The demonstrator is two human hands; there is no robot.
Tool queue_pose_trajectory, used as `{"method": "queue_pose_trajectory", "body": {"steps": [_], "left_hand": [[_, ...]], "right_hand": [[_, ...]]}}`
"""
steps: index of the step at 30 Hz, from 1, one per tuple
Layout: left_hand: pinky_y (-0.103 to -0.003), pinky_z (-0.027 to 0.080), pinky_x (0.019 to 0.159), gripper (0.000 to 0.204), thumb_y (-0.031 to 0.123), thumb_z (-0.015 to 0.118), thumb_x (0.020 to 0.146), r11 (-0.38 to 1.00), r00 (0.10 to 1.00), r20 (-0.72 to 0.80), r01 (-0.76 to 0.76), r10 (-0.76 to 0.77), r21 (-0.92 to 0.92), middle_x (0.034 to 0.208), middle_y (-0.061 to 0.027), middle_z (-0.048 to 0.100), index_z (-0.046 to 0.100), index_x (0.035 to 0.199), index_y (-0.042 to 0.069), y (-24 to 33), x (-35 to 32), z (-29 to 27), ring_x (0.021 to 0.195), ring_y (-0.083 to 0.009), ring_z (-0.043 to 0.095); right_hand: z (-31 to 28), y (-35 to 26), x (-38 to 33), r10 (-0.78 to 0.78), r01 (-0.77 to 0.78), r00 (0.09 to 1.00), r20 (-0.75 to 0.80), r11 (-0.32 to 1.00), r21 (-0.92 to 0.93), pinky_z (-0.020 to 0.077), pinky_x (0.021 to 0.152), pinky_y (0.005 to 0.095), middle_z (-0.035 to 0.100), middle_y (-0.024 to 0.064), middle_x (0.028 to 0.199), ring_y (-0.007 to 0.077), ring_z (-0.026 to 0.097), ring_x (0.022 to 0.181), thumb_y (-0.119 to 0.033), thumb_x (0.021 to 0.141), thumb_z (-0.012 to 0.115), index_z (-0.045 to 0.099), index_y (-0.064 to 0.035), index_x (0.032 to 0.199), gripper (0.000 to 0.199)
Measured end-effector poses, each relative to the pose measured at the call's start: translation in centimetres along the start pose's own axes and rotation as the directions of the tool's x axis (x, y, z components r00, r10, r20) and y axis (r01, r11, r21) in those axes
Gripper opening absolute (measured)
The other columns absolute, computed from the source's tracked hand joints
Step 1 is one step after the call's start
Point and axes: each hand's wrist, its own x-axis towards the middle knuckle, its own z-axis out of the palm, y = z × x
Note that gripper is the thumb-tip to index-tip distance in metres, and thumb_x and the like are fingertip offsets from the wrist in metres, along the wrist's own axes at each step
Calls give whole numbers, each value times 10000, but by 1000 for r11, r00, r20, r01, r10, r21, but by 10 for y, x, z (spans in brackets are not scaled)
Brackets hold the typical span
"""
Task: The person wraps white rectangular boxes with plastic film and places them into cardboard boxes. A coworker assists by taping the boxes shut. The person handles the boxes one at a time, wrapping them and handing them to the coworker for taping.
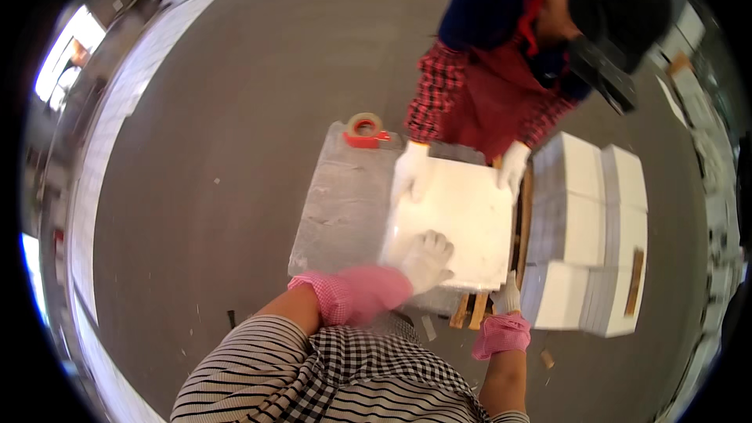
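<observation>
A white stack of sheets (462,223) lies on a table covered in cloudy plastic (337,207). My left hand (427,261), in a white glove with a pink checked cuff, rests flat on its near left part, fingers spread. At the near right corner my right hand (505,295), gloved the same way, grips the stack's edge; some of its fingers are hidden. Across from me a co-worker's gloved left hand (514,166) holds the far right corner, and their gloved right hand (412,168) lies on the far left corner.
The co-worker (501,102), in a red apron and dark cap, leans over the far side. A tape roll on a red dispenser (364,131) sits at the table's far left corner. To the right stand tall white stacks (583,231). Wooden slats (470,311) show below the table edge.
</observation>
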Motion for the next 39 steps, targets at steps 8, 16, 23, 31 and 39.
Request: {"method": "queue_pose_trajectory", "body": {"steps": [8,16,23,31,39], "left_hand": [[-499,467,1011,614,410,757,833,995,996,-53,77,-74,56,1251,-181,575,594,1288,31,6,-12,-11,1207,-384,520],[-508,424,1040,713,482,793,829,987,987,-50,150,-152,-55,1340,-225,539,585,1338,28,10,-4,-3,1279,-393,477],[-557,408,1069,775,418,800,831,979,992,-7,126,-129,-161,1466,-255,482,539,1452,36,-1,-10,2,1335,-428,446],[-538,412,1090,784,416,769,845,961,998,-33,47,-59,-274,1476,-255,466,514,1486,45,-35,-39,-27,1336,-436,443],[-558,413,1139,801,245,746,872,840,978,-206,-113,1,-530,1527,-286,397,416,1573,39,-112,-87,-14,1356,-469,424]], "right_hand": [[-12,-9,-28,98,-104,994,-44,984,-147,529,1056,486,595,177,1524,366,608,1324,-565,1098,518,426,-26,1603,744],[-22,-24,-35,96,-102,994,-42,979,-179,528,1060,470,586,204,1520,369,610,1316,-538,1088,544,408,-13,1607,751],[2,-25,-52,50,-51,999,-6,978,-200,527,1063,455,577,227,1515,372,612,1310,-515,1079,567,393,-1,1611,760],[94,-53,-81,-93,121,986,139,970,-209,526,1067,438,567,253,1511,376,614,1303,-488,1069,593,376,12,1616,772],[225,-64,-177,-317,402,911,264,825,-397,525,1070,422,558,279,1506,379,616,1296,-462,1059,619,359,26,1621,788]]}}
